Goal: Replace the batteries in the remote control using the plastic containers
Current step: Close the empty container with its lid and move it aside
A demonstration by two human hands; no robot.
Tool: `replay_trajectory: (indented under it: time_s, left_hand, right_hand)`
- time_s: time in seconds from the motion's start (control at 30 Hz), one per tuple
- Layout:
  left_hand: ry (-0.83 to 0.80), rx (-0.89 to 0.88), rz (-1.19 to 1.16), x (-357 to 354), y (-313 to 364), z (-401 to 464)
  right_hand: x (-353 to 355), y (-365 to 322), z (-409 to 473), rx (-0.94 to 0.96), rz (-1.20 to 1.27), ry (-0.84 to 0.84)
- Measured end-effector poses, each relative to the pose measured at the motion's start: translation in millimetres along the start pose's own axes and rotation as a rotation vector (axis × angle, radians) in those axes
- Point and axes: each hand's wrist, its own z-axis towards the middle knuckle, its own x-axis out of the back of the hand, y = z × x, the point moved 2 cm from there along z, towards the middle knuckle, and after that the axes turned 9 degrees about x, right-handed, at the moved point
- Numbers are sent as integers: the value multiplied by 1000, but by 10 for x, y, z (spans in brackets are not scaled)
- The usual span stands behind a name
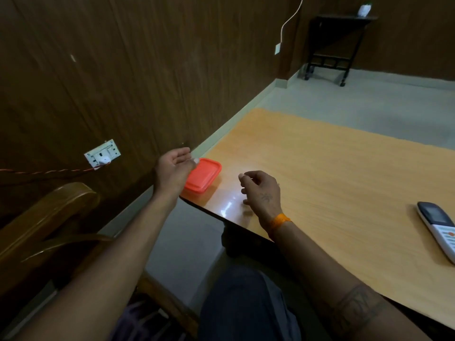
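Your knee (246, 303), in dark cloth, fills the bottom of the view, with both bare forearms reaching forward over it. At the near corner of the wooden table (332, 173) sits the plastic container (204, 175), its red lid on. Your left hand (173, 168) is raised just beside it, palm up, fingers loosely spread and holding nothing; its fingertips overlap the container's near-left edge in the view, though whether they touch it cannot be told. Your right hand (262, 190) hovers above the tabletop just right of the container, fingers curled inward; nothing can be seen in its grasp. An orange band (280, 221) circles that wrist. Well apart, at the table's right edge, lies the remote control (438, 230), face up, white with a dark screen end, partly cut off by the frame. Left of you stands a wooden chair (46, 217), and a wall socket (102, 153) carries a plug with a red twisted cord.
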Motion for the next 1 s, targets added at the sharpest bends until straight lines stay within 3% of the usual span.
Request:
replay_trajectory:
  time_s: [0.17,0.57,0.8,1.0]
  left_hand:
    - [-209,-76,-58,-626,137,-609]
    - [-572,-21,-111,-2495,166,-1994]
    - [-664,118,-1,-3371,-3,-2480]
    - [-654,253,75,-3980,-138,-2707]
  right_hand:
    - [710,-9,-184,35,74,95]
    - [2775,339,-761,-14,-53,428]
    - [3774,758,-877,-92,-230,636]
    - [4220,1086,-766,-189,-428,561]
